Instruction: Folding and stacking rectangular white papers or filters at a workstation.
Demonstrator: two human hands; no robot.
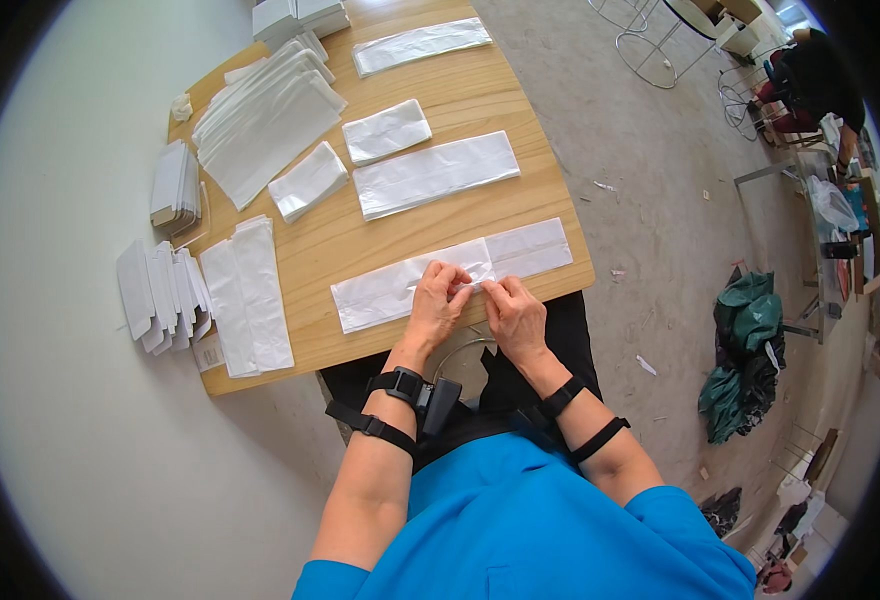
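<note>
A long thin white sheet point(378, 294), paper-like and creased, lies lengthwise near the table's front edge. Both hands meet at the middle of its near edge. With curled fingers and thumb, my left hand point(438, 302) pinches the sheet where it puckers. Close beside it, my right hand point(517, 318) grips the same edge between thumb and forefinger. Past the hands, the right part of the sheet looks thinner and slightly grey. Farther back lies a folded white strip point(438, 175), with two smaller folded white pieces point(387, 132) point(308, 182) near it.
A fanned stack of white sheets point(265, 125) covers the table's point(310, 250) far left. More folded sheets point(247, 298) lie at the near left, by white card pieces point(150, 298). On the floor at right sit dark green bags point(745, 340); another person point(815, 85) is beyond.
</note>
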